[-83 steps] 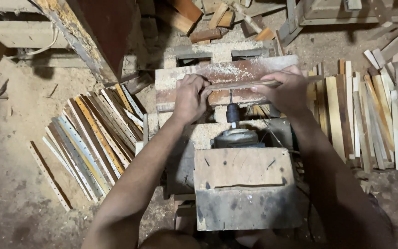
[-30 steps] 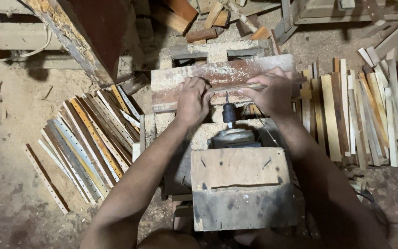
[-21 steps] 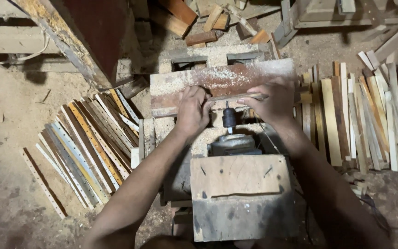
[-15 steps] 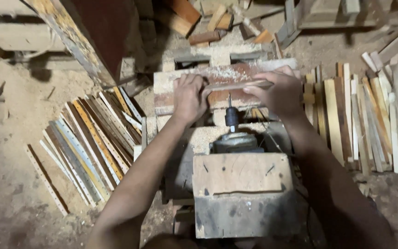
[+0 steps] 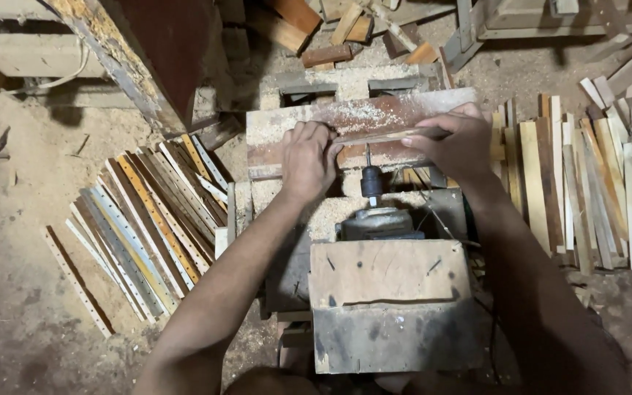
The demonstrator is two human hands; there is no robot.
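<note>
Wooden strip (image 5: 385, 136) is being pinched at both ends, left hand (image 5: 307, 157) and right hand (image 5: 462, 143) gripping it. Between them, the drill bit (image 5: 368, 156) is likely boring it; next calls for steady pressure.

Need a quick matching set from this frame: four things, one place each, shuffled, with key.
Things:
1. thin wood strip
2. drilled slats
3. plain slats
4. drill chuck

Places:
A. fanned on the sawdust floor on the person's left
B. held between left hand and right hand
C. laid side by side on the person's right
D. between the wrists, bit pointing at the strip

Pairs: 1-B, 2-A, 3-C, 4-D
</note>
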